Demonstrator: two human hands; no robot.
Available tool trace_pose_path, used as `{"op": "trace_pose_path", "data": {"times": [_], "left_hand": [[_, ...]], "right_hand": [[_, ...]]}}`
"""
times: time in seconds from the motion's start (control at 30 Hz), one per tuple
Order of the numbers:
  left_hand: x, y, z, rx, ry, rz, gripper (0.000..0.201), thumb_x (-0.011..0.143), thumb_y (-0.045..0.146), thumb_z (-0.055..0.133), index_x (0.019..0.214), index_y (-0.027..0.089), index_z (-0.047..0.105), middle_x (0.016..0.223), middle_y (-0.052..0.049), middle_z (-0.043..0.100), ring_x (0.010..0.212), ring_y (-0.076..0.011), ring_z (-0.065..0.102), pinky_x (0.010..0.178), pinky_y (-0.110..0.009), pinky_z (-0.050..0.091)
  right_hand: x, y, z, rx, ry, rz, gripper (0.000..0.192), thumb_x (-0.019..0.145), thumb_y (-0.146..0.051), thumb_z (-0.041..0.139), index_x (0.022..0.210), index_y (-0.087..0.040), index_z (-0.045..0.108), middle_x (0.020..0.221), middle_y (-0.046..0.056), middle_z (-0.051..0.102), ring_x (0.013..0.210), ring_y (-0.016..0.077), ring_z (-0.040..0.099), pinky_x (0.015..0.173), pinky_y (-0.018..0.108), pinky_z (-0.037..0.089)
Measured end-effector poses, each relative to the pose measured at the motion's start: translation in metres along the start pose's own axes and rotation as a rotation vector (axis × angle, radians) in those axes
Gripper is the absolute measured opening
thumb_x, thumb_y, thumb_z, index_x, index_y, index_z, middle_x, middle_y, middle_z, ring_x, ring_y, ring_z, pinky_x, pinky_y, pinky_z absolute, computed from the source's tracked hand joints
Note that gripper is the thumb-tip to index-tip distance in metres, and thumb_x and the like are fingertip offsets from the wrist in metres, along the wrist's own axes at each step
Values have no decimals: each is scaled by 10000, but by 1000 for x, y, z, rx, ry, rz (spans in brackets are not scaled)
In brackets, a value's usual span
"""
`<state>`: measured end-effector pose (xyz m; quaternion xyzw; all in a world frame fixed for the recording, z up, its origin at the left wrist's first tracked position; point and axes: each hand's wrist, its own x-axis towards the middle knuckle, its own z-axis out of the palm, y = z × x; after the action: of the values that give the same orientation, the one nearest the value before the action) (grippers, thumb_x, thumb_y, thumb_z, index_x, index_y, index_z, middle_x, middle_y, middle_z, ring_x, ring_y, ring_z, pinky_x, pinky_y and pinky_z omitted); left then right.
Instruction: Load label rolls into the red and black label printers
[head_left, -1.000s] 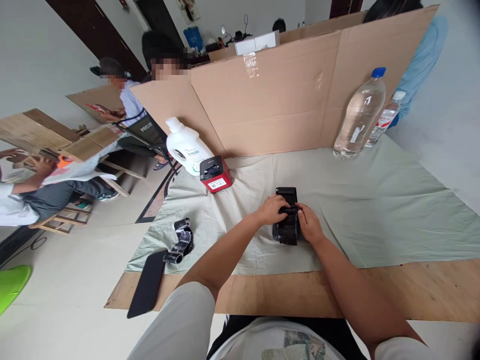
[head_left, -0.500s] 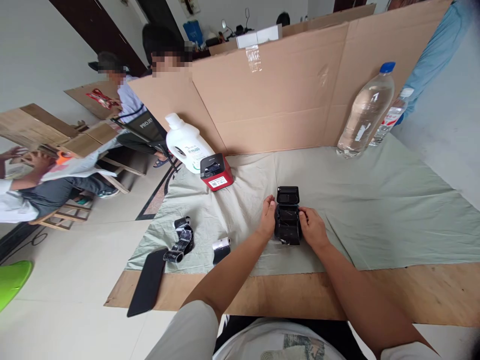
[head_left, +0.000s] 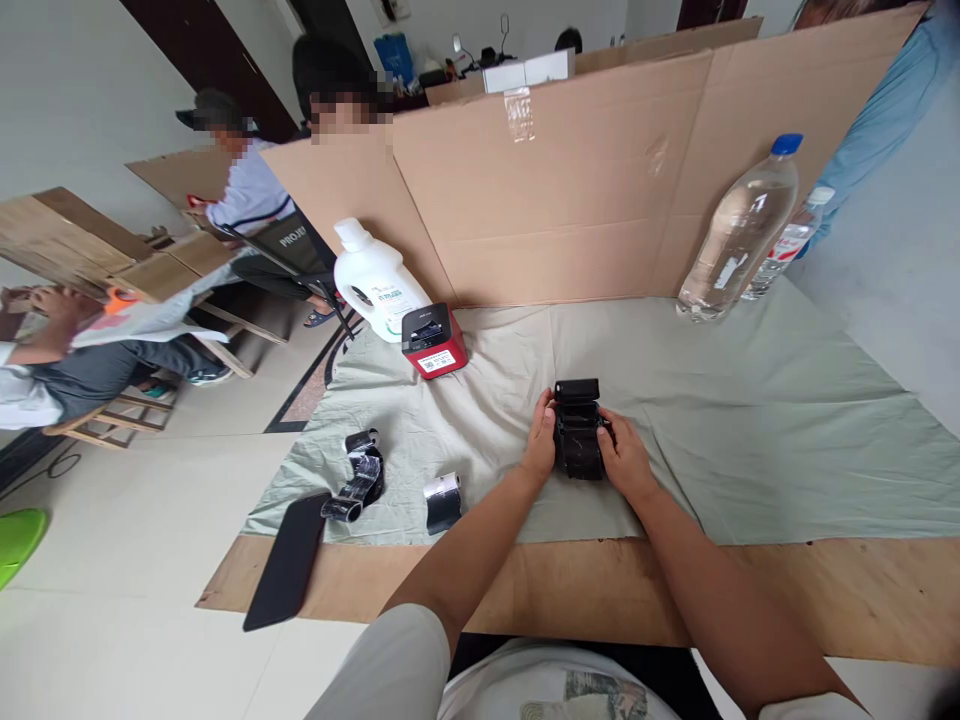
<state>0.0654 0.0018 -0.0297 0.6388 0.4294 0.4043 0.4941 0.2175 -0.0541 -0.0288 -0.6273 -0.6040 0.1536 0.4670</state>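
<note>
Between my two hands is a small black receipt printer (head_left: 582, 455) with its lid (head_left: 577, 391) flipped up at the far side and its hollow inside facing me. My left hand (head_left: 539, 440) is pressed along the printer's left side, fingers pointing away from me. On the right side my right hand (head_left: 624, 452) grips it, with the thumb near the top edge and fingers behind. To the left of my forearm lies a small paper roll (head_left: 443, 503) with a black printed stretch. Farther left is a loosely curled strip of black printed paper (head_left: 363, 478).
A red and black receipt printer (head_left: 433, 342) stands before a white jug (head_left: 381, 285). A dark phone-like slab (head_left: 287, 562) overhangs the table's left front edge. Cardboard (head_left: 547, 200) walls off the back. A large water bottle (head_left: 739, 240) and a smaller one (head_left: 792, 240) stand right. Other people sit left.
The black printer has tipped in my hands, so its lid looks flatter and shorter. My left hand sits closer around its side. The view has shifted slightly.
</note>
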Motion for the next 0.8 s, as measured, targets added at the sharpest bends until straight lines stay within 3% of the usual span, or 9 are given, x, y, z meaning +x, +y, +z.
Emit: {"op": "trace_pose_path", "data": {"times": [0.1, 0.23, 0.43, 0.63, 0.8], "left_hand": [[-5, 6, -6, -40, 93, 33, 553, 1017, 481, 160, 1476, 207, 300, 1470, -122, 434, 1347, -211, 448, 1130, -383, 373], [-9, 17, -17, 92, 57, 128, 569, 995, 544, 208, 1316, 194, 521, 1413, -108, 490, 1358, -223, 417, 1180, -396, 295], [-11, 16, -21, 116, 12, 130, 529, 977, 547, 298, 1261, 184, 558, 1403, -116, 498, 1359, -216, 409, 1183, -414, 274], [-12, 7, -22, 33, 10, 148, 460, 966, 509, 385, 1257, 210, 577, 1409, -102, 493, 1358, -229, 411, 1189, -420, 256], [-10, 4, -22, 5, 12, 132, 395, 924, 428, 486, 1237, 211, 591, 1387, -98, 504, 1349, -238, 417, 1186, -425, 257]], "right_hand": [[0, -3, -5, 8, -48, 30, 388, 878, -398, 488, 1201, -205, 584, 1142, 131, 647, 944, 255, 644, 871, 459, 543], [1, -5, -9, 27, -75, 88, 316, 901, -390, 415, 1073, -209, 608, 1069, 119, 664, 928, 246, 653, 847, 437, 540], [2, -2, -8, 123, -54, 232, 326, 899, -416, 389, 1070, -195, 558, 1020, 140, 707, 906, 262, 675, 821, 449, 534], [1, -10, -10, 105, -54, 212, 470, 903, -568, 390, 1089, -183, 584, 1052, 135, 698, 918, 255, 662, 852, 435, 512], [2, -10, -7, 131, -87, 257, 513, 838, -591, 510, 1135, -180, 583, 1083, 128, 674, 870, 243, 656, 847, 438, 512]]}}
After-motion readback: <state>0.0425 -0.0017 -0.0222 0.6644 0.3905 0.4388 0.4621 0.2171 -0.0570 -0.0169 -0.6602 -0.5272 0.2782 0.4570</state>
